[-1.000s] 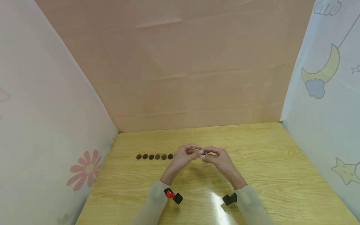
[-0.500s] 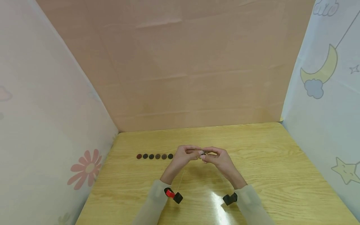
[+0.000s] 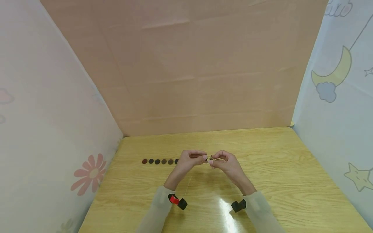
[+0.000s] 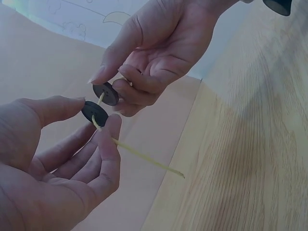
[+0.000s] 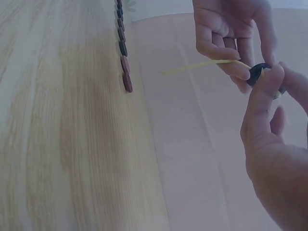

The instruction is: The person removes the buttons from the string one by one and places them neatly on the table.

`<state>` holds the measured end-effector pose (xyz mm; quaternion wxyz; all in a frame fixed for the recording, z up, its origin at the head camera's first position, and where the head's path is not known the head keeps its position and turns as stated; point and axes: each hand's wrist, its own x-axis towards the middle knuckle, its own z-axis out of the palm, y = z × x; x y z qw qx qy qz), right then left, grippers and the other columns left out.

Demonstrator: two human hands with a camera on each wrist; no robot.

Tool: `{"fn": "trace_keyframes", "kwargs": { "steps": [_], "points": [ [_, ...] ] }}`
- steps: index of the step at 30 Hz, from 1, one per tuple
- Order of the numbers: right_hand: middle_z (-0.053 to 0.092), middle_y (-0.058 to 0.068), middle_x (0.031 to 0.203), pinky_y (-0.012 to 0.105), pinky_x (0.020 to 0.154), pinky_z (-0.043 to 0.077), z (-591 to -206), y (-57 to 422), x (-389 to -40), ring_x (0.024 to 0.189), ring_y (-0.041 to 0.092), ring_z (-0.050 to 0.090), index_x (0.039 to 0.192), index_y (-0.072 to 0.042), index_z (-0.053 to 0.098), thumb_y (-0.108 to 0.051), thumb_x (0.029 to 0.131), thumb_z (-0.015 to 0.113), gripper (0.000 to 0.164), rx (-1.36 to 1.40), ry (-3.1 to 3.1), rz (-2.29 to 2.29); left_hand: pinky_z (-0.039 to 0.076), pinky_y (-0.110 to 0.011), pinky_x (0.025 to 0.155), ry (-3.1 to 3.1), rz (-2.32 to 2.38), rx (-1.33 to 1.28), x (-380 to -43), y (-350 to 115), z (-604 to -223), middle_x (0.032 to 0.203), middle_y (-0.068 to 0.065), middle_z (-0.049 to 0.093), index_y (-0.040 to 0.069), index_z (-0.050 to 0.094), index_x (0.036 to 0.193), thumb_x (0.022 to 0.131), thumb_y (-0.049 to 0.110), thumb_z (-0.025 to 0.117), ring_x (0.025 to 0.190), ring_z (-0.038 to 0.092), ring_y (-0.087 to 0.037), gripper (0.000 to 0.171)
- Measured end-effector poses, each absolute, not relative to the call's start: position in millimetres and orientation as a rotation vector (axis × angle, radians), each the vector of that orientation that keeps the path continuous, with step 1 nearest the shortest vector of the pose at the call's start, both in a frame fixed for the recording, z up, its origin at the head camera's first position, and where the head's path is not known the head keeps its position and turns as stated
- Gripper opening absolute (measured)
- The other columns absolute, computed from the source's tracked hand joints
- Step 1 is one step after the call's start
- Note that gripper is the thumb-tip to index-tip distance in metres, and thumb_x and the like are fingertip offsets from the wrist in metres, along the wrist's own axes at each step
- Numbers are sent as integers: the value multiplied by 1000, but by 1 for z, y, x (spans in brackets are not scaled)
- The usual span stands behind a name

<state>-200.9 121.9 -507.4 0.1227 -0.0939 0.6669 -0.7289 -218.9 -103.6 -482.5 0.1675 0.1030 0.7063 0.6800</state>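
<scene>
Out over the table, my left hand [image 3: 186,162] pinches a dark round button [image 4: 91,109] between thumb and fingertips. Facing it, my right hand [image 3: 229,166] grips a second dark button [image 4: 110,96] by its edge. A thin yellow cord [image 4: 149,159] runs through the left button and across the short gap to the right one. Its loose end sticks out past my left fingers. In the right wrist view my right thumb and fingers partly cover the buttons.
A row of several dark and reddish buttons [image 3: 157,161] lies on the wooden table [image 3: 276,168], left of my hands. A peach-coloured backdrop [image 3: 186,81] stands behind, with patterned white panels [image 3: 329,129] on both sides. Each wrist wears a black camera [image 3: 182,204].
My left hand has shifted slightly left, away from the right hand. The buttons, earlier bunched together between the fingertips, now show a small gap between them.
</scene>
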Motion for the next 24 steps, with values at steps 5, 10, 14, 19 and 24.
{"fn": "trace_keyframes", "kwargs": {
  "steps": [5, 10, 14, 19, 24],
  "points": [
    [61, 4, 118, 32, 89, 62, -507, 123, -201, 88, 16, 73, 103, -5, 59, -12, 97, 77, 20, -272, 1953, -2125, 61, -44, 101, 2038, 1913, 278, -220, -106, -482, 121, -14, 77, 6, 77, 123, 99, 24, 75, 100, 76, -15, 30],
    [60, 7, 121, 35, 91, 62, -504, 125, -201, 89, 13, 73, 103, -2, 61, -12, 97, 76, 20, -286, 1970, -2114, 62, -39, 97, 2038, 1927, 264, -221, -109, -482, 119, -16, 78, 4, 76, 123, 100, 23, 74, 100, 76, -16, 30],
    [64, 9, 121, 34, 90, 63, -503, 127, -201, 92, 13, 74, 104, -2, 64, -13, 96, 77, 19, -276, 1977, -2117, 63, -36, 96, 1999, 1957, 249, -222, -112, -481, 120, -22, 76, 2, 75, 125, 99, 21, 75, 100, 76, -16, 32],
    [65, 17, 124, 34, 90, 63, -501, 130, -201, 96, 15, 76, 106, -1, 66, -13, 96, 77, 19, -285, 1963, -2133, 61, -41, 101, 1982, 1981, 252, -223, -117, -483, 126, -28, 72, -1, 73, 126, 99, 20, 75, 100, 77, -17, 34],
    [66, 13, 122, 38, 91, 63, -501, 131, -201, 95, 12, 76, 108, 0, 67, -13, 96, 77, 20, -287, 1954, -2135, 60, -42, 102, 1994, 1976, 240, -223, -123, -484, 126, -27, 72, 1, 73, 127, 99, 22, 75, 101, 77, -16, 35]
  ]
}}
